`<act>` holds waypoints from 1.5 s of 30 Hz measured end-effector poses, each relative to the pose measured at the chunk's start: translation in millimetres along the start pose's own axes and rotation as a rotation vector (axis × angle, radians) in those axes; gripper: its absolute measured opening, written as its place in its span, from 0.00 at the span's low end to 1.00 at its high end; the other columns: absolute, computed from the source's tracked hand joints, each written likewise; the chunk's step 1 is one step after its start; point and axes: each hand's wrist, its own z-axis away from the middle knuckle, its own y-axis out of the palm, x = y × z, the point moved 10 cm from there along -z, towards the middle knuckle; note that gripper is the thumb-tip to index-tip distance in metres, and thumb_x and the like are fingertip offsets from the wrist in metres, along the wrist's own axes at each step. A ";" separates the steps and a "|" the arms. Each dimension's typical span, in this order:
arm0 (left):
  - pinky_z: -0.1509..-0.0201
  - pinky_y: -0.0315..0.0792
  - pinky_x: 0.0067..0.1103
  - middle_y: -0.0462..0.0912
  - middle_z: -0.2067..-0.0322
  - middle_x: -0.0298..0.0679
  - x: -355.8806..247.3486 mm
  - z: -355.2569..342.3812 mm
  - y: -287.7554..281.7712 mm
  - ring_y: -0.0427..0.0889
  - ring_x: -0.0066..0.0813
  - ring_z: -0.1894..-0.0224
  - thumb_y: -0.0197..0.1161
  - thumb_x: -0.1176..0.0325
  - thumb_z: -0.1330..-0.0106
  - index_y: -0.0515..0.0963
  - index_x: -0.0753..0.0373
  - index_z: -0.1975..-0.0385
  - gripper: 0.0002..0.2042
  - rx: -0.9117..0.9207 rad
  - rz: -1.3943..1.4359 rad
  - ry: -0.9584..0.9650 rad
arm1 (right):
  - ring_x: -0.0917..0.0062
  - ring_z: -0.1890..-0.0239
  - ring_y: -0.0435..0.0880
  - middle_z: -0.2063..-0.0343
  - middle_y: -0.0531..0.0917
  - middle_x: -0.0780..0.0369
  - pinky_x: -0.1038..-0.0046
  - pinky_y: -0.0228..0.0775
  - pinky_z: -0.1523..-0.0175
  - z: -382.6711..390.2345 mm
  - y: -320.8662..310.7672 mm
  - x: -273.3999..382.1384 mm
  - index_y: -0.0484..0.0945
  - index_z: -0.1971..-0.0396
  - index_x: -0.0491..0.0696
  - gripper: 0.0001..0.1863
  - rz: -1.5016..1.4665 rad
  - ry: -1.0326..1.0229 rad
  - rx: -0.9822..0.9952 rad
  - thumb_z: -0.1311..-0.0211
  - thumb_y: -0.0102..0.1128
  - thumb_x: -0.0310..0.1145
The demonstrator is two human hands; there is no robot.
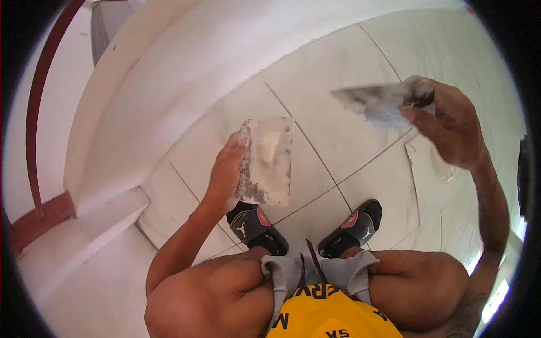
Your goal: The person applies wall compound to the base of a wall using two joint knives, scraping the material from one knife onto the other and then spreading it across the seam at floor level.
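Note:
My left hand (225,169) grips the left edge of a flat rectangular plate (265,186), spread with cream putty and grey at the worn edge. A thicker dab of putty (270,147) sits near its middle. Raised off to the right, my right hand (451,127) is closed around a broad, flat scraper (377,101) with a smeared metal blade. Its blade points left, apart from the plate, and is slightly blurred. The scraper's handle is mostly hidden in my fingers.
Pale floor tiles (315,197) lie under my black slides (265,231). A curved white wall (169,96) runs along the left, with a white step (112,211) and a dark red rail (35,141). A cream smear (445,166) shows below my right hand.

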 end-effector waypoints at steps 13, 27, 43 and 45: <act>0.51 0.73 0.22 0.76 0.53 0.39 56.6 -30.3 -54.1 0.77 0.25 0.54 0.47 0.59 0.29 0.65 0.64 0.40 0.22 -0.154 -0.115 -0.119 | 0.65 0.48 0.78 0.51 0.79 0.57 0.58 0.68 0.41 -59.0 122.0 47.1 0.71 0.49 0.49 0.27 0.189 -0.688 0.102 0.54 0.64 0.23; 0.55 0.73 0.19 0.80 0.57 0.36 11.5 -18.8 -55.8 0.78 0.21 0.59 0.50 0.62 0.29 0.68 0.63 0.42 0.19 -0.131 -0.057 0.019 | 0.65 0.44 0.75 0.48 0.76 0.57 0.61 0.64 0.36 -68.5 146.6 56.8 0.70 0.49 0.47 0.21 0.381 -0.773 0.047 0.44 0.56 0.30; 0.50 0.72 0.18 0.77 0.51 0.39 6.9 -31.4 -41.3 0.77 0.20 0.54 0.52 0.61 0.29 0.61 0.68 0.37 0.25 0.025 -0.004 0.019 | 0.66 0.44 0.75 0.49 0.76 0.54 0.62 0.65 0.36 -60.5 170.4 77.2 0.70 0.48 0.44 0.23 0.370 -0.861 0.068 0.46 0.58 0.27; 0.51 0.72 0.17 0.78 0.51 0.38 5.7 -31.6 -42.5 0.77 0.19 0.55 0.52 0.61 0.29 0.62 0.68 0.38 0.24 0.049 -0.007 0.015 | 0.65 0.43 0.75 0.49 0.77 0.53 0.62 0.64 0.36 -59.5 175.2 69.5 0.70 0.48 0.45 0.23 0.430 -0.839 0.137 0.47 0.59 0.27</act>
